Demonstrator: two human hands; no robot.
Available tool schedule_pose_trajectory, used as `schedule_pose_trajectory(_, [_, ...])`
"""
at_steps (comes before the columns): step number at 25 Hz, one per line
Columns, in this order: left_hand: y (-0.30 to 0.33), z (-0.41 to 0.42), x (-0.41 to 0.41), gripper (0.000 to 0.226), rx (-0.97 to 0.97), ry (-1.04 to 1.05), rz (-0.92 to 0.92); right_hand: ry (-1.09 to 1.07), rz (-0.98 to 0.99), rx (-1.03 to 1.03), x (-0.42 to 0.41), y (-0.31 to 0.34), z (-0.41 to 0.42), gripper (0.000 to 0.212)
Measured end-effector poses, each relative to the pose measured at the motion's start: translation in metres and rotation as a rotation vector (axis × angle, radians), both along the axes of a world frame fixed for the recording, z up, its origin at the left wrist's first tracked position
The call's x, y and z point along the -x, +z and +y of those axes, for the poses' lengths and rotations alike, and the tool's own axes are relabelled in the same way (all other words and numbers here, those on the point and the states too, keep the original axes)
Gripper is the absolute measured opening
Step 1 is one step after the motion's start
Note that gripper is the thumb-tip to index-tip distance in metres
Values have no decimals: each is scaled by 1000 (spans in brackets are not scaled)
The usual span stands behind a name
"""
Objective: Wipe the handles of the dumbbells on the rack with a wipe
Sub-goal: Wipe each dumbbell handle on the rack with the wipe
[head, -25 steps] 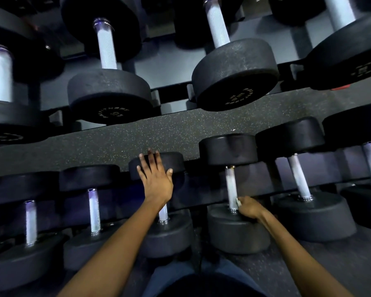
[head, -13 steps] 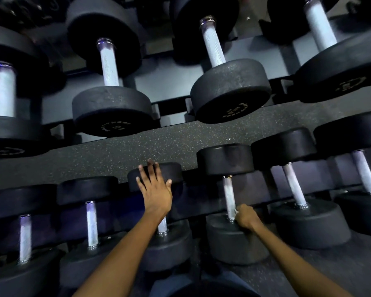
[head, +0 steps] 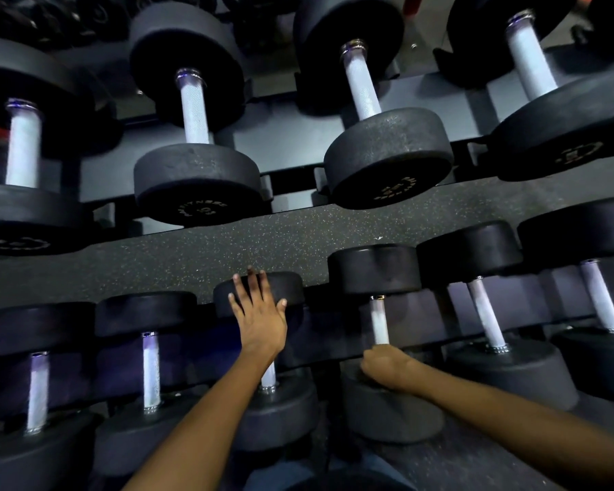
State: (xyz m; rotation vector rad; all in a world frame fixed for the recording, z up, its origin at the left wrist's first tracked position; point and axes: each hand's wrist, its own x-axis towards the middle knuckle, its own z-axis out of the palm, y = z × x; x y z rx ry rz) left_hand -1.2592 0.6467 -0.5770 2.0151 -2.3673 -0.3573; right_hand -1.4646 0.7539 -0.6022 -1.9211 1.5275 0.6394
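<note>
**Right hand at the foot of a handle, left hand braced on the next dumbbell**

The rack [head: 298, 239] fills the view in two sloping rows, and every dumbbell lies with its handle running away from the person, from the near weight up to the far one. The upper row is well apart from both hands; the lower row is within reach.

In the lower row, the dumbbell in work [head: 380, 278] stands just right of the centre. Its handle [head: 379, 320] rises straight up and away from the right hand [head: 383, 370], so I judge that the wiping stroke must go along this long axis, away from the body. The right hand is nearer to this handle. It is curled closed at the bottom end of the handle, by the near weight.

The left hand [head: 259, 313] is flat, fingers straight and spread, pressing on the far weight of the neighbour dumbbell [head: 280, 412]. It holds nothing.

The wipe cannot be made out: if it is there, the curled fingers hide it. The lowest part of the handle is covered by the hand too, and the left forearm crosses most of the neighbour's handle.
</note>
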Motion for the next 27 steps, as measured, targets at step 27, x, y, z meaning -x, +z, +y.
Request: schedule_pose_trajectory(27, [-3, -2, 0, 70, 18, -3, -15, -1202, -849, -358, 57, -42, 5, 23])
